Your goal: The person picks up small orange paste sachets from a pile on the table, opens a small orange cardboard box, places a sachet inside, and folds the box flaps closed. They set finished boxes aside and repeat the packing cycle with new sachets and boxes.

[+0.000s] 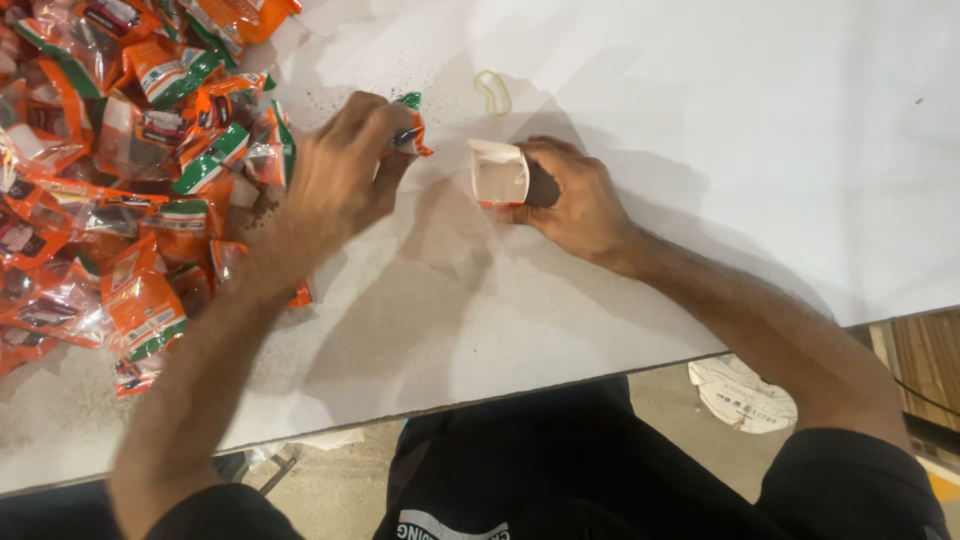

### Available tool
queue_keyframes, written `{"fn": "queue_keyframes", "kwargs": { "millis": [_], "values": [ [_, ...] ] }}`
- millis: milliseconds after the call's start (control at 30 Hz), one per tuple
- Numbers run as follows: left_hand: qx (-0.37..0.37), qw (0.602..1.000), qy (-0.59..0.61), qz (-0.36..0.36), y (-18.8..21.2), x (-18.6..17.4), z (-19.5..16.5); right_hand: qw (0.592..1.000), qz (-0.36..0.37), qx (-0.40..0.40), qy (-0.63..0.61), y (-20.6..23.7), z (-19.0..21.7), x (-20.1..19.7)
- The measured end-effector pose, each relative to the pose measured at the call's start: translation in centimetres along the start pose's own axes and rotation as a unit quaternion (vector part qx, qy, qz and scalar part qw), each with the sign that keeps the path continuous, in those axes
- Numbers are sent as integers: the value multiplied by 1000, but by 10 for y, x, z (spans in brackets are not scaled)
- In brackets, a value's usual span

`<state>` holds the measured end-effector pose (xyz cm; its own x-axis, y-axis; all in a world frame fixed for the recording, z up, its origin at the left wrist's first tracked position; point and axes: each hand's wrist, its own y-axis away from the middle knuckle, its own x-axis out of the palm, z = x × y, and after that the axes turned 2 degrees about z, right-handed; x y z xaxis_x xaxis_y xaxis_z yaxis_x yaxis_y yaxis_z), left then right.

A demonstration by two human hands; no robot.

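Head view: looking down at white table (700, 150).
Left hand (335, 180): pinching orange sachet (410, 128), pile (110, 180) at nine o'clock.
Right hand (570, 200): gripping small open carton (498, 173).

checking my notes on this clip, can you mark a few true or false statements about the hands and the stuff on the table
1. The left hand holds a small orange packet. True.
2. The right hand lies flat and empty on the table. False: it grips a small bundle with a white end.
3. The pile of orange packets lies at the left side of the table. True.
4. A rubber band is wrapped round the left wrist. False: it lies loose on the table beyond the hands.
5. The table top is black. False: it is white.
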<state>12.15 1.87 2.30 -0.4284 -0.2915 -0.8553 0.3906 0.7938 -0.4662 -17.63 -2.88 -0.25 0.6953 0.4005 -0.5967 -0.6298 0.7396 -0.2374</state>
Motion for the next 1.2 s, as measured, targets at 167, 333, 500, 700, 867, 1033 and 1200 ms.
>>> {"fn": "queue_keyframes", "kwargs": {
  "millis": [167, 333, 500, 700, 867, 1033, 1200],
  "values": [
    [81, 987, 87, -107, 3, 32, -59, 1000, 21, 5, 22, 0, -3, 4],
    [109, 987, 23, -120, -13, 49, -68, 997, 31, 57, -31, 1, -2, 3],
    [7, 997, 0, -72, -12, 44, -77, 999, -20, -34, 13, 4, 3, 8],
    [-149, 982, 100, -52, -23, 58, -80, 996, -14, -70, 45, 1, 4, 6],
    [-304, 904, 302, 2, -28, 70, -66, 995, -19, -87, 43, 5, 2, 7],
    [-326, 886, 331, -7, -31, 73, -71, 997, -21, -49, -57, 12, 2, 14],
    [-301, 820, 488, 9, -34, 56, -74, 986, -27, -127, 106, 13, 5, 15]
  ]
}}
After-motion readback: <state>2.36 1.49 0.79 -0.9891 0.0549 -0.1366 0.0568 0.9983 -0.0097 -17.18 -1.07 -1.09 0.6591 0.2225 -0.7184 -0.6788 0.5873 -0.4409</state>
